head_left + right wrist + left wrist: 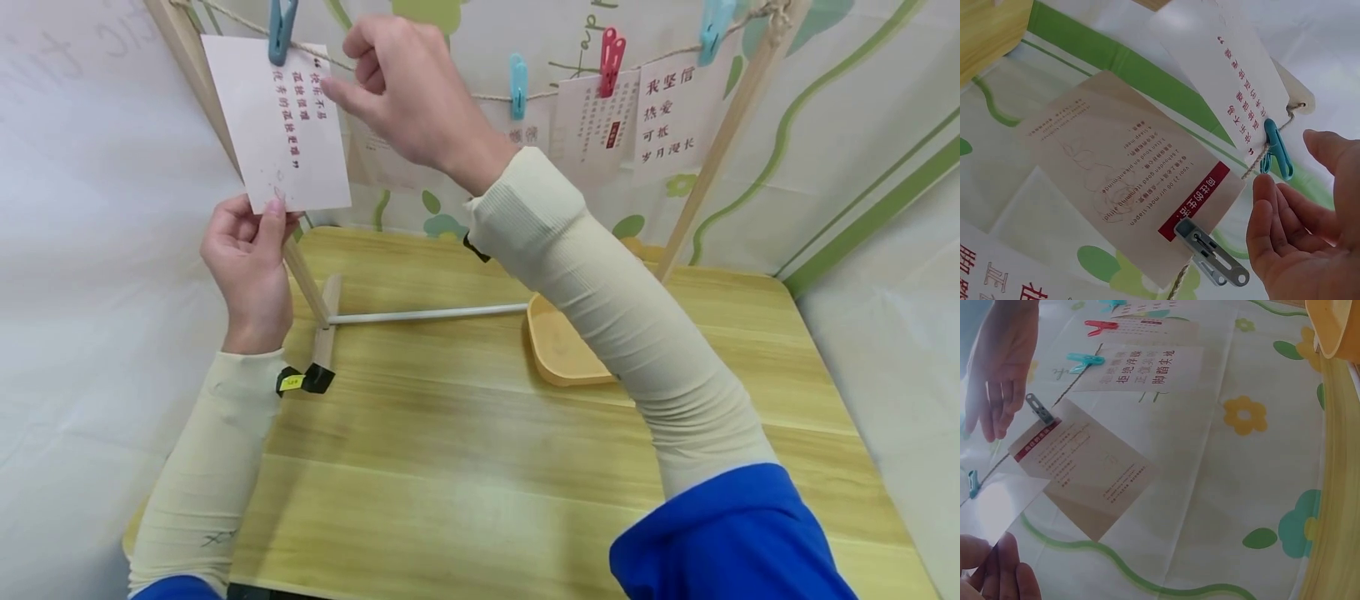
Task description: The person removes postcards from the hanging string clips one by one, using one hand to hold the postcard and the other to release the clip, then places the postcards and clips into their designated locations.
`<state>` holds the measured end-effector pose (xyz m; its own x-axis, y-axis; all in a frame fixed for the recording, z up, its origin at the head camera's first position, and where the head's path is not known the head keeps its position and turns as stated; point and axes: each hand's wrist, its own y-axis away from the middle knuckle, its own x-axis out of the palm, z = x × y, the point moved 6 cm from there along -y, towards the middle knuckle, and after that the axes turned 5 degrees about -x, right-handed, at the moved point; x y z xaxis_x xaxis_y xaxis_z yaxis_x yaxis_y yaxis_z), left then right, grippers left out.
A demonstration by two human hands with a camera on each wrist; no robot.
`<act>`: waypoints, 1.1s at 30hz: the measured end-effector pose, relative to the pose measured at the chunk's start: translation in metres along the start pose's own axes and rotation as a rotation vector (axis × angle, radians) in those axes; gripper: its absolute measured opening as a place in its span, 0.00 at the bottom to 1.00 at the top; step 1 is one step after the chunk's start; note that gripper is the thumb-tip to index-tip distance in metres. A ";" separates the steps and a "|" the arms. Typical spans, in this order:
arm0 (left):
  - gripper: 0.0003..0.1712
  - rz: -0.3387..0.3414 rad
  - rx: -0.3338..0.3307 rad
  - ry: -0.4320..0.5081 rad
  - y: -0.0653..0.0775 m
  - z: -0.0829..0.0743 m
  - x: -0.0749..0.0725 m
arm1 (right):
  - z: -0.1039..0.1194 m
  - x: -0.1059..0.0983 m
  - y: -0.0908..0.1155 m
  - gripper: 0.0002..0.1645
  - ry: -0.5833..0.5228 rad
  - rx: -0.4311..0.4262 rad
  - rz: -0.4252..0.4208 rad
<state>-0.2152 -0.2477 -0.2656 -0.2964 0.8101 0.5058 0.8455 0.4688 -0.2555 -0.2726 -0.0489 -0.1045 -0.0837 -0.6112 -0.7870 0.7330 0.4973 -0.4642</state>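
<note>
Head view: the white card (pixel 247 133) hangs at the left of the twine (pixel 332 60), long axis near upright and slightly tilted, below the blue peg (pixel 281 33); it lies above the left hand (pixel 251 267), the nearer one, whose thumb and fingers pinch its lower edge. The right hand (pixel 427 96), holding nothing, is just right of the peg. A wooden post (pixel 183 58) passes behind the card; a yellow tray (pixel 558 342) is partly hidden by the right forearm. Left wrist view: a beige card (pixel 1085 469) under a grey peg (pixel 1040 409) hangs beside the white card. Right wrist view: thumb and fingertips are parted beside the blue peg; contact cannot be told.
</note>
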 end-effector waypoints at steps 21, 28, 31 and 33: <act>0.09 -0.011 -0.009 0.022 0.009 -0.001 -0.002 | 0.013 0.000 -0.037 0.16 -0.161 0.169 0.082; 0.10 -0.022 0.003 0.066 0.011 -0.004 -0.010 | 0.018 0.012 -0.050 0.19 -0.154 0.197 0.116; 0.09 -0.038 0.008 0.081 0.012 -0.005 -0.013 | 0.020 0.020 -0.055 0.19 -0.211 0.216 0.136; 0.09 -0.048 0.013 0.083 0.012 -0.006 -0.014 | 0.021 0.024 -0.057 0.19 -0.241 0.226 0.146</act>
<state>-0.1981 -0.2554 -0.2708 -0.2982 0.7551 0.5839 0.8254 0.5112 -0.2395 -0.3018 -0.1051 -0.0884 0.1742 -0.6847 -0.7077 0.8584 0.4577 -0.2316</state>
